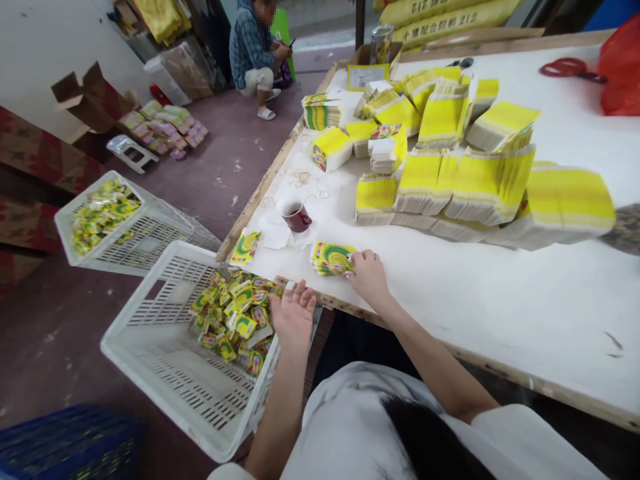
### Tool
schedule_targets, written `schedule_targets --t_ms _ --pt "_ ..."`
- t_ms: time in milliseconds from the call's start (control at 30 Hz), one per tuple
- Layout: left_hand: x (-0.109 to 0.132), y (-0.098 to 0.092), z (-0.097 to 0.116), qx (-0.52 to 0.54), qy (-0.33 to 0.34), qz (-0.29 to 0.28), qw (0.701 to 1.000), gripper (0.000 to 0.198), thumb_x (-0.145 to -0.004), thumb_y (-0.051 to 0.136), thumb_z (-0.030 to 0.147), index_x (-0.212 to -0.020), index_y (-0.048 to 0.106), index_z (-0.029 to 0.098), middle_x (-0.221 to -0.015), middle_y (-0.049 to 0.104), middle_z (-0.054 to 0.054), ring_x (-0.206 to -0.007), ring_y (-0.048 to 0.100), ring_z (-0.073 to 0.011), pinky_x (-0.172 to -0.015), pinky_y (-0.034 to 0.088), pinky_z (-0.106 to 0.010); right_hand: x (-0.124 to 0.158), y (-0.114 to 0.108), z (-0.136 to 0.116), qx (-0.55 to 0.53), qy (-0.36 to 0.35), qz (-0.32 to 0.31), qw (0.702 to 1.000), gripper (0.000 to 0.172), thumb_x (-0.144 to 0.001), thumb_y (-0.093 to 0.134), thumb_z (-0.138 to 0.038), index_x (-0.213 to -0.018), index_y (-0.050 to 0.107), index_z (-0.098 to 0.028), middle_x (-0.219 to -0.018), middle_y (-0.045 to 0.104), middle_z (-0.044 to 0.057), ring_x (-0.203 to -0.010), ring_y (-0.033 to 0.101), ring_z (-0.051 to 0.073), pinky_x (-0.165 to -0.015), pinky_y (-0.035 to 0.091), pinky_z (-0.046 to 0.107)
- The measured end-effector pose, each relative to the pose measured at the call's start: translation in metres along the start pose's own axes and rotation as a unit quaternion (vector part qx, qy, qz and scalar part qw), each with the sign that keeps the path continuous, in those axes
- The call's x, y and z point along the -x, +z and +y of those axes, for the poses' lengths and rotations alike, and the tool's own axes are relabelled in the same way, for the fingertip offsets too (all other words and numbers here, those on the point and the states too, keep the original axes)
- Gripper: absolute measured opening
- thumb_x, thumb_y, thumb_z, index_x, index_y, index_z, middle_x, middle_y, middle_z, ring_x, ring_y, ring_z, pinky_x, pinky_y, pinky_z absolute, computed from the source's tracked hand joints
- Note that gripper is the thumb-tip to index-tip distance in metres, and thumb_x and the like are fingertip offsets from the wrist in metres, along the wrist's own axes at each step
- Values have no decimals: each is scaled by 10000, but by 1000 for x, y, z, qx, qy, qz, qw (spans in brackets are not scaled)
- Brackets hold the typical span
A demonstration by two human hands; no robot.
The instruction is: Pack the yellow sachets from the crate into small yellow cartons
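Observation:
My left hand (293,320) is open, palm up with fingers spread and a white patch at one fingertip, by the near rim of a white plastic basket (145,357). Inside that basket lies a heap of small yellow-green printed boxes (245,300). On the white table, my right hand (369,277) has its fingers closed on the near end of a small stack of flat yellow-green cartons (330,259); its fingertips are partly hidden. A loose flat carton (245,247) lies at the table corner. Beside it stands a dark red mug (295,217) with dark liquid.
Long stacks of yellow cartons (465,183) fill the table's middle and back. Red-handled scissors (565,67) and a red bag (621,70) are at far right. A second white basket (150,230) with small boxes stands on the left. A person (255,50) squats beyond.

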State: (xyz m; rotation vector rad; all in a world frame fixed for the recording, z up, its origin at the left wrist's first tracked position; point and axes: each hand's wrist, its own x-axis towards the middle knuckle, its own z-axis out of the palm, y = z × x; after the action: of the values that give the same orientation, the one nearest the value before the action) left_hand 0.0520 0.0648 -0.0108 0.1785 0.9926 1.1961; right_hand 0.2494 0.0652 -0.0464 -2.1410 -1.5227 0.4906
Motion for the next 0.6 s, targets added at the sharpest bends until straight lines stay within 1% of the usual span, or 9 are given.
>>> schedule_targets --t_ms 67,133,233,300,400,467,533,600 --pt "1 5 -8 -25 -28 -3 999 406 -922 562 544 -992 645 152 -927 726 -89 -716 707 -161 -640 568 -268 -1 3 -1 8 0 1 1000 300 -751 752 -156 -1020 622 -132 -1091 627 198 -1044 556 345 -914 448 449" --pt "3 10 -18 -49 -33 -4 998 311 -921 596 460 -965 648 156 -881 717 -67 -689 692 -138 -628 556 -241 0 3 0 8 -4 1 1000 279 -742 736 -141 -988 606 -141 -1066 637 181 -1030 556 333 -907 439 427" --pt "4 11 -31 -86 -20 -22 996 233 -884 660 371 -953 642 148 -925 718 -77 -774 704 -143 -703 569 -246 3 1 2 -7 -8 1 1000 225 -756 679 -126 -949 573 -172 -965 659 118 -962 579 290 -852 441 377" --pt "3 10 -38 -106 -4 -36 994 255 -839 717 367 -953 628 157 -980 713 -83 -870 712 -161 -798 578 -282 7 -3 3 -21 -10 -2 1000 194 -778 642 -139 -940 550 -190 -887 660 75 -871 597 253 -773 445 340" --pt "2 10 -45 -145 30 -54 987 354 -780 766 453 -941 608 180 -1025 710 -78 -962 714 -191 -887 577 -347 19 -11 0 -87 -26 -30 995 176 -784 632 -189 -909 511 -215 -774 624 6 -695 578 192 -640 422 289" --pt "1 13 -46 -185 65 -66 978 419 -778 738 539 -969 620 185 -1049 717 -87 -1005 712 -219 -911 578 -387 29 -18 -4 -171 -64 -78 980 196 -756 633 -185 -861 474 -229 -719 577 -33 -620 538 157 -586 391 265" --pt "1 18 -46 -215 98 -70 969 462 -794 699 590 -1007 647 183 -1081 725 -99 -1071 697 -245 -958 564 -411 37 -25 -9 -262 -109 -134 949 237 -724 640 -167 -817 433 -236 -692 530 -55 -588 498 133 -554 364 248" --pt "4 22 -45 -253 143 -82 953 470 -820 669 607 -1025 674 184 -1137 723 -106 -1172 656 -263 -1038 523 -416 42 -32 -14 -346 -121 -166 915 273 -731 670 -189 -818 417 -240 -696 507 -61 -589 477 120 -544 369 238"
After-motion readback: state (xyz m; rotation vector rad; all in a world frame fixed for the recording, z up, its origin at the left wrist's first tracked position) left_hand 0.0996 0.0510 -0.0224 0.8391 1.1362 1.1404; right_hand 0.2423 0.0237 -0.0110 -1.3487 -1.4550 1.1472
